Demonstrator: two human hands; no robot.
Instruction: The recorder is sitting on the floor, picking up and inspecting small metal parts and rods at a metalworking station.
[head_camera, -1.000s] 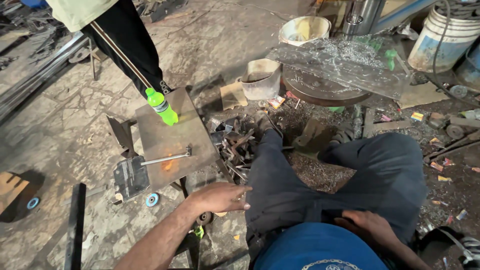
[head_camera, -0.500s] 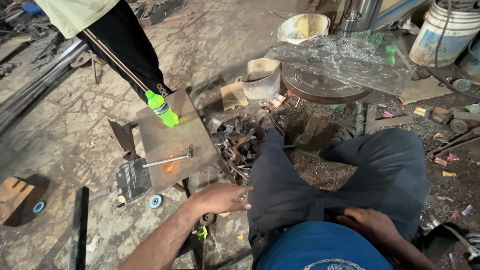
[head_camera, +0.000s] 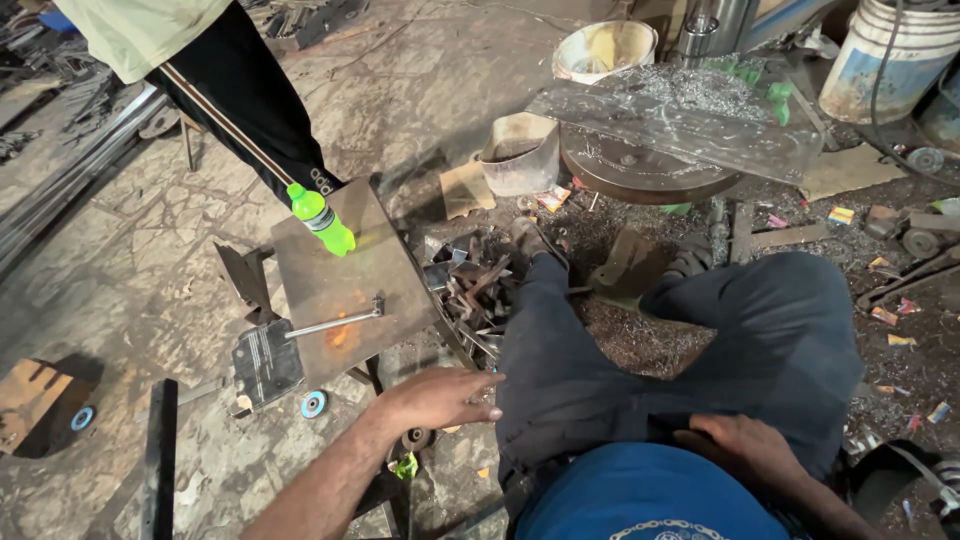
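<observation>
The rusty steel plate serves as a low worktop, with a green bottle on its far edge and a metal rod across its near part. Just beside its near corner, the left hand hovers with fingers spread, holding nothing. The right hand rests flat on the thigh. It seems a pause before reaching; the rod calls for a short reach forward.

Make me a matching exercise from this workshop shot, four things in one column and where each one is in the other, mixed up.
Things:
1. green bottle
2. left hand
3. right hand
4. metal rod

Places:
A. lying on the rusty plate, near its front edge
B. resting on the right thigh
C. held out open beside the left knee, holding nothing
D. lying at the plate's far edge

Pairs: 1-D, 2-C, 3-B, 4-A
</observation>
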